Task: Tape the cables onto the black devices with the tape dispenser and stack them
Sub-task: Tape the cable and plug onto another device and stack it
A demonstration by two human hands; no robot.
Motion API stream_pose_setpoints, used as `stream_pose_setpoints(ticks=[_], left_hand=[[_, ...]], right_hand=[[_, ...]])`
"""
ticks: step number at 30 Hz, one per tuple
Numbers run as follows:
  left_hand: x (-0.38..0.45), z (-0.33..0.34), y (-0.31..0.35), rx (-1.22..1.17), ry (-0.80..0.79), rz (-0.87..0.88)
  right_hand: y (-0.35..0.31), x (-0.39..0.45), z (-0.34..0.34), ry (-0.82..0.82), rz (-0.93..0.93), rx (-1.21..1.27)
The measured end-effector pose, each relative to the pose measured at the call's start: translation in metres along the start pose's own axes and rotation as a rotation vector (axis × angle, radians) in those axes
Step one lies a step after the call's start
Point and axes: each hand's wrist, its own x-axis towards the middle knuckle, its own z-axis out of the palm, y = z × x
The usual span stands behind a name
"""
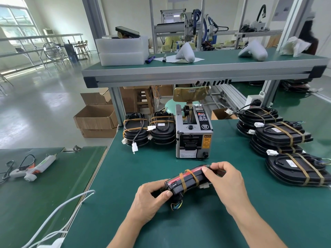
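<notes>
I hold one black device (188, 181) on its edge above the green mat, with two tan tape strips wrapped round it and a red band along its top. My left hand (150, 199) grips its near end, where coloured wires (176, 204) hang out. My right hand (225, 178) pinches its far end from above. The grey tape dispenser (194, 136) stands just behind. Two short stacks of taped devices (149, 130) sit left of the dispenser. More taped devices (283, 138) are piled at the right.
A raised green shelf (206, 68) on aluminium posts overhangs the back of the table. A glue gun (34, 167) lies on the lower left bench. White cables (59, 213) cross the table's left edge. Open cardboard boxes (96, 119) stand on the floor.
</notes>
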Motion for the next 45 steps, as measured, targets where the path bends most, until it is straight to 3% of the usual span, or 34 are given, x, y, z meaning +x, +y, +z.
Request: stream_pose_setpoints(ticks=[6,12,19,26,35,39,43,45], left_hand=[[0.000,-0.001,0.002,-0.001,0.006,-0.006],[0.000,-0.001,0.004,0.032,0.003,-0.005],[0.000,-0.002,0.003,0.076,0.026,0.003],[-0.001,0.000,0.013,0.059,0.037,0.001],[-0.003,-0.002,0.011,-0.044,0.044,-0.022],[-0.002,0.000,0.011,0.046,0.115,-0.025],[-0.002,0.000,0.009,0.052,0.135,-0.087],[-0.002,-0.002,0.009,0.025,0.107,-0.068]], right_hand=[[0.012,0.002,0.003,0.038,0.044,0.215],[0.021,-0.001,0.007,-0.187,0.122,0.285],[0.013,0.005,0.009,-0.297,0.074,0.242],[-0.006,0.001,0.006,-0.130,0.007,0.171],[-0.062,-0.042,0.033,0.119,-0.455,-0.384],[-0.069,-0.063,0.057,0.123,-0.511,-0.555],[-0.068,-0.068,0.057,0.068,-0.560,-0.561],[-0.069,-0.058,0.046,0.069,-0.531,-0.373]])
